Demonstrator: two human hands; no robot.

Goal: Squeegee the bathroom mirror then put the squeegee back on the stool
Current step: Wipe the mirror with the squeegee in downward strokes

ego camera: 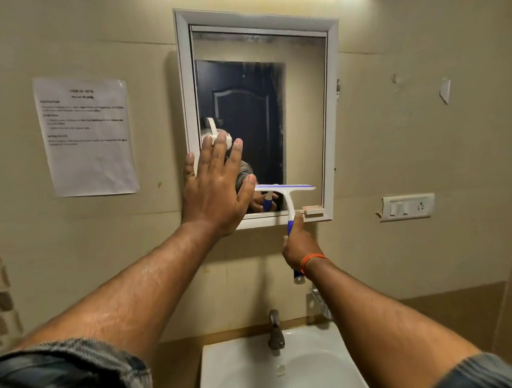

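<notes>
Squeegee [284, 188] on mirror [302, 99], right hand [300, 245] gripping.

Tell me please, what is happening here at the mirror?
A person is cleaning the wall mirror above the sink with a squeegee. The right hand grips its blue and white handle, and the blade sits across the lower part of the glass, near the bottom frame. The left hand lies flat and open against the mirror's lower left edge, seemingly to steady it. The top strip of the glass looks hazy. No stool is in view.
</notes>
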